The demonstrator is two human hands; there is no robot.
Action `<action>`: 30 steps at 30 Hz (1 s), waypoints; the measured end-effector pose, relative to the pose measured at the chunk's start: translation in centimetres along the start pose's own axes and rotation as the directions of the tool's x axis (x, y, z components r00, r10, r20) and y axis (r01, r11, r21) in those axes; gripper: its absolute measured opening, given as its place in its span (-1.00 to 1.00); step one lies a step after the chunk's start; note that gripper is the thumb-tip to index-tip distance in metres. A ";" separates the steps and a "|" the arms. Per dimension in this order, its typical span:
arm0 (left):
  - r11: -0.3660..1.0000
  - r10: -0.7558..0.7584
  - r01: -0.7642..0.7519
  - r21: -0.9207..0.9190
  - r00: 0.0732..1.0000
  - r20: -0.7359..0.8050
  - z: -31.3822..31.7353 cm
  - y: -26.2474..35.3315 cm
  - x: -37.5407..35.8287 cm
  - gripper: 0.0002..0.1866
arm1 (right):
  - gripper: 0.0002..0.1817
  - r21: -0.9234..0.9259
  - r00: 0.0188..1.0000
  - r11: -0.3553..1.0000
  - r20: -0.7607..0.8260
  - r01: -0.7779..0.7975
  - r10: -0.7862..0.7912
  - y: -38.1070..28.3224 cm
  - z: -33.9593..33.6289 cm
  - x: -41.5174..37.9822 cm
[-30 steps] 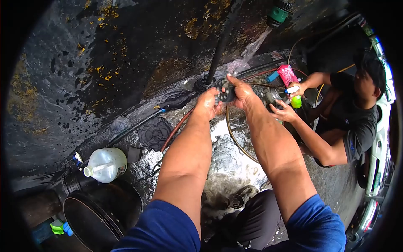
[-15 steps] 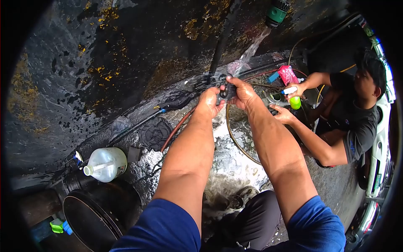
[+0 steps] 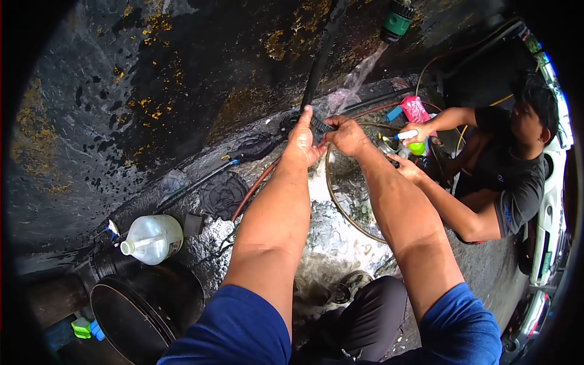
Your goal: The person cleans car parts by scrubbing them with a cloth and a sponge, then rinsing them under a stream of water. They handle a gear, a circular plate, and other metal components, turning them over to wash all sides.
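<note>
My right hand (image 3: pixel 348 137) is closed, its curled fingers gripping a dark, ribbed gear-like part (image 3: pixel 320 125) that shows edge-on. On the part's other side is my left hand (image 3: pixel 300 140), one finger pointing up along it and the thumb toward my right hand; the fingers behind are hidden. A stream of water (image 3: pixel 359 76) falls from a green hose connector (image 3: pixel 396 21) toward the far side of the part. Below my hands, a thin hose (image 3: pixel 330 176) curves over the wet floor.
On the right, a person (image 3: pixel 511 164) holds a spray bottle (image 3: pixel 417 140) with a green body. A pink packet (image 3: pixel 415 109) lies beyond it. To the left are a translucent jug (image 3: pixel 155 239), a black bucket (image 3: pixel 131 316) and a dark crumpled cloth (image 3: pixel 224 193). The stained wall (image 3: pixel 182 91) rises ahead.
The dark part has turned from showing its holed face to its ribbed edge. My left finger now points up, and my right fingers have curled in. The other person's spray bottle has moved slightly left.
</note>
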State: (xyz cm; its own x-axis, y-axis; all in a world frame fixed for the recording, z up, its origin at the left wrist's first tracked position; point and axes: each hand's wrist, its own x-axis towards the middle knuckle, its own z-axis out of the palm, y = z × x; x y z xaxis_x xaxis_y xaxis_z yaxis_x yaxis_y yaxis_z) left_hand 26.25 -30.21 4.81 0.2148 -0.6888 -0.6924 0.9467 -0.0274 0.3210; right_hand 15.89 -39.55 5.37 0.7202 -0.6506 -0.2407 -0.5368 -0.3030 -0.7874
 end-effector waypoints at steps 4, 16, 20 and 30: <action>0.969 -0.018 0.018 0.246 1.000 0.000 -0.9 -0.7 2.0 -0.61 | -0.47 -0.607 0.912 0.711 0.058 0.355 -0.406 -0.7 -1.7 -1.5; 0.968 0.131 -0.123 0.218 0.991 -0.022 -0.5 -1.6 2.0 -0.73 | -0.25 0.646 0.932 0.735 -0.097 -0.208 0.349 -2.8 -1.1 0.2; 0.926 0.275 -0.266 0.268 0.961 0.006 -3.3 -1.3 1.2 -0.71 | -0.65 0.859 0.964 0.477 0.061 -0.183 0.260 -1.8 0.6 1.7; 0.864 0.198 -0.187 0.467 0.980 0.025 -4.7 -0.5 0.8 -0.72 | -0.83 0.756 0.882 0.532 0.123 -0.381 0.456 0.4 1.4 1.8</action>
State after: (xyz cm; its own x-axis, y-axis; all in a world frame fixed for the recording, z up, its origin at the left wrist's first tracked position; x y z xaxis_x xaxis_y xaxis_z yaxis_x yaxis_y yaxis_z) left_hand 27.08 -27.31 1.03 0.3922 -0.6981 -0.5989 0.6659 -0.2337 0.7085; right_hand 17.64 -39.88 3.83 0.4444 -0.6259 -0.6409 -0.2273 0.6132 -0.7565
